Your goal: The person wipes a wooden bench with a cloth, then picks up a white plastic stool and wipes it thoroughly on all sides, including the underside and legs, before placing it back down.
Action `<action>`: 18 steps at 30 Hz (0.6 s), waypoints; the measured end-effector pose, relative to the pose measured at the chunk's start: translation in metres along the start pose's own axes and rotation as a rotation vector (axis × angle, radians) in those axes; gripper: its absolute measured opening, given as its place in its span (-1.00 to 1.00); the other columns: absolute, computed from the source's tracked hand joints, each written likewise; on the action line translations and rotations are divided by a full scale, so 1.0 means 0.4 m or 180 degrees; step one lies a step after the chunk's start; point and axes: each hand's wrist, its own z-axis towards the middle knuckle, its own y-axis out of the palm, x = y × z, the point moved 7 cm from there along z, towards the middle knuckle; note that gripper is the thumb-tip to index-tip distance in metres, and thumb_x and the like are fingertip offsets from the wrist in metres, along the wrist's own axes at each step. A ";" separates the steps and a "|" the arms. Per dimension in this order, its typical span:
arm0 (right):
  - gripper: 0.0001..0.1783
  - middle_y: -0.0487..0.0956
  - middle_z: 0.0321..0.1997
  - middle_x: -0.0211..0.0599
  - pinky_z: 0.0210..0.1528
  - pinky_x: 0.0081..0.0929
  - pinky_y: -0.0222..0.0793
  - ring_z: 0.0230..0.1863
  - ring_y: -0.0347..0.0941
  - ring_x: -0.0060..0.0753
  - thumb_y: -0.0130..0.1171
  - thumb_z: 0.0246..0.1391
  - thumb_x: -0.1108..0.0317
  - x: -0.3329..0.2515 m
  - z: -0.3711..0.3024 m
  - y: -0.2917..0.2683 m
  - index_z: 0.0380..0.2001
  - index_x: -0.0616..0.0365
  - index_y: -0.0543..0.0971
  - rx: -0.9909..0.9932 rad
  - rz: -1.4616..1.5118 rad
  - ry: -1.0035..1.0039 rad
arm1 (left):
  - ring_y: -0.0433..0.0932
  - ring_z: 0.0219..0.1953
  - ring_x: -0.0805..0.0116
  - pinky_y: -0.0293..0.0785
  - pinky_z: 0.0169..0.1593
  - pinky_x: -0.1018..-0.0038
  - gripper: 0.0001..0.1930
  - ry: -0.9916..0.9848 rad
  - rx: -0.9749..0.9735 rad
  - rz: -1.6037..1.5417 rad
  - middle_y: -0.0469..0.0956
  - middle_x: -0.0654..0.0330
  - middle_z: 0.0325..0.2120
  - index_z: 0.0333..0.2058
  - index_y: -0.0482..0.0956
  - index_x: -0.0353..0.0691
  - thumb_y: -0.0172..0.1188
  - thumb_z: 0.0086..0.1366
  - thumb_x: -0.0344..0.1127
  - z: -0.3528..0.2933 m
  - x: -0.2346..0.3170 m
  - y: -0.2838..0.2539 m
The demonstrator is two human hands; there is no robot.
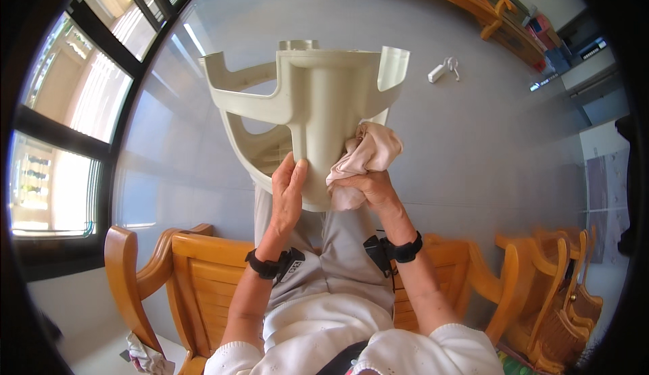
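Observation:
A cream moulded plastic piece (324,105), which looks like a stool with its leg ends pointing away from me, is held above my lap. My left hand (287,189) grips its near end on the left, thumb on the outer face and the other fingers partly hidden. In my right hand (378,189) is a crumpled pale pink cloth (370,151), bunched against the right side of the plastic. Part of that side is covered by the cloth. Black bands are around both wrists.
I sit on an orange-brown wooden bench (209,257). A white device with a cord (439,72) lies on the grey floor (460,145). Wooden furniture (466,3) stands at the far right, windows line the left, and another cloth (145,355) hangs at lower left.

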 end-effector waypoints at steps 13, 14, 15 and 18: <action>-0.72 0.55 -0.31 -0.47 -0.20 -0.50 0.39 -0.26 0.46 -0.55 0.43 -0.19 0.43 0.007 -0.012 0.104 -0.37 0.13 0.56 0.0226 -0.2010 -0.0846 | 0.38 -0.07 0.37 0.31 0.06 0.44 -0.47 0.0036 0.0456 -0.0964 0.44 0.11 -0.17 -0.03 0.35 -0.38 0.28 0.15 -0.14 0.021 0.110 -0.011; -0.72 0.54 -0.33 -0.48 -0.21 -0.50 0.38 -0.27 0.45 -0.55 0.44 -0.19 0.41 -0.004 -0.012 0.118 -0.39 0.13 0.55 0.0152 -0.2542 -0.1158 | 0.40 -0.06 0.34 0.31 0.08 0.43 -0.47 -0.0089 0.0546 -0.0954 0.45 0.09 -0.15 -0.02 0.35 -0.39 0.27 0.13 -0.17 0.022 0.111 -0.011; -0.72 0.53 -0.33 -0.49 -0.21 -0.49 0.37 -0.28 0.45 -0.55 0.45 -0.20 0.40 -0.020 -0.020 0.137 -0.40 0.12 0.54 0.0123 -0.2992 -0.1605 | 0.41 -0.04 0.31 0.32 0.09 0.41 -0.46 -0.0144 0.0584 -0.0964 0.46 0.07 -0.13 -0.01 0.35 -0.39 0.26 0.12 -0.19 0.024 0.114 -0.010; -0.70 0.53 -0.33 -0.49 -0.22 -0.49 0.37 -0.29 0.44 -0.56 0.47 -0.20 0.36 -0.026 -0.028 0.146 -0.41 0.13 0.53 0.0232 -0.3278 -0.1798 | 0.43 -0.04 0.27 0.33 0.11 0.38 -0.44 -0.0310 0.0633 -0.1038 0.47 0.03 -0.10 0.02 0.34 -0.40 0.23 0.08 -0.25 0.027 0.116 -0.008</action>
